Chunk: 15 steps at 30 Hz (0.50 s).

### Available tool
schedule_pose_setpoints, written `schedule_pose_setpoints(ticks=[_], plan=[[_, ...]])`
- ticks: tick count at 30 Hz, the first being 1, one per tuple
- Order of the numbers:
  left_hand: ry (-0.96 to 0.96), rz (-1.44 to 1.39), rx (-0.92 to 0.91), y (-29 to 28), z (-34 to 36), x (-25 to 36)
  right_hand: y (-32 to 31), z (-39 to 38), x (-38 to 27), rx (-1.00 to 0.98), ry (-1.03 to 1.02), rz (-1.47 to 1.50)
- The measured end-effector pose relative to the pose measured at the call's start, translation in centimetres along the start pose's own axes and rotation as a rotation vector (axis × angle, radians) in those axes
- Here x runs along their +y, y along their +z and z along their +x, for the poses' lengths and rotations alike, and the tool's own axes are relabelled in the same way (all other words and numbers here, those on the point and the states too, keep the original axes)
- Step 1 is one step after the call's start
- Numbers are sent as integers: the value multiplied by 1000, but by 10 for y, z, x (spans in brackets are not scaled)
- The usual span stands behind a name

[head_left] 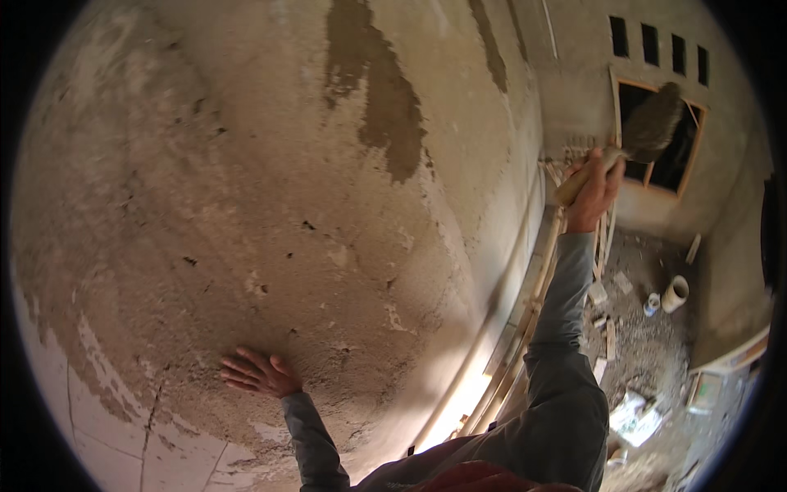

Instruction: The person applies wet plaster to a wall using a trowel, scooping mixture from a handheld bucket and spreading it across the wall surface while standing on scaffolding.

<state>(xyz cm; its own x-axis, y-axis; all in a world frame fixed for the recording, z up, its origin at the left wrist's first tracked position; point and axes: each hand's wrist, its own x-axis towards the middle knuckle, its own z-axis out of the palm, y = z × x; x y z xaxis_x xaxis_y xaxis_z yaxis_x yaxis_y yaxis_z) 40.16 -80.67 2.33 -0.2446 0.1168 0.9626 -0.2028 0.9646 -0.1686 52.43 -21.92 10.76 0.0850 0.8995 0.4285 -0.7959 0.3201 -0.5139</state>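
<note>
On the near left, a person's left hand point(261, 374) is spread and holds nothing, seemingly resting on a rough, patchy wall point(221, 246). Farther off, on the right, the right hand point(598, 195) is clamped around the handle of a trowel point(653, 125), its brownish-grey blade raised. Whether it carries plaster, I cannot tell; a sudden tilt could spill any load, and crumbling wall could make the left palm slip. Beyond are a pale bucket point(675, 293) on the littered floor point(648, 254) and a wood-framed window point(631, 100).
</note>
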Motion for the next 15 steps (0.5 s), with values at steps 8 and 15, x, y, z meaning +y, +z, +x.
schedule_pose_setpoints(ticks=[8, 15], plan=[[-16, -86, 18, -8, 5, -1, 195, 101, -43, 347, -696, -91], [-12, -60, -20, 5, -6, 1, 301, -51, 128, -934, -435, -401]])
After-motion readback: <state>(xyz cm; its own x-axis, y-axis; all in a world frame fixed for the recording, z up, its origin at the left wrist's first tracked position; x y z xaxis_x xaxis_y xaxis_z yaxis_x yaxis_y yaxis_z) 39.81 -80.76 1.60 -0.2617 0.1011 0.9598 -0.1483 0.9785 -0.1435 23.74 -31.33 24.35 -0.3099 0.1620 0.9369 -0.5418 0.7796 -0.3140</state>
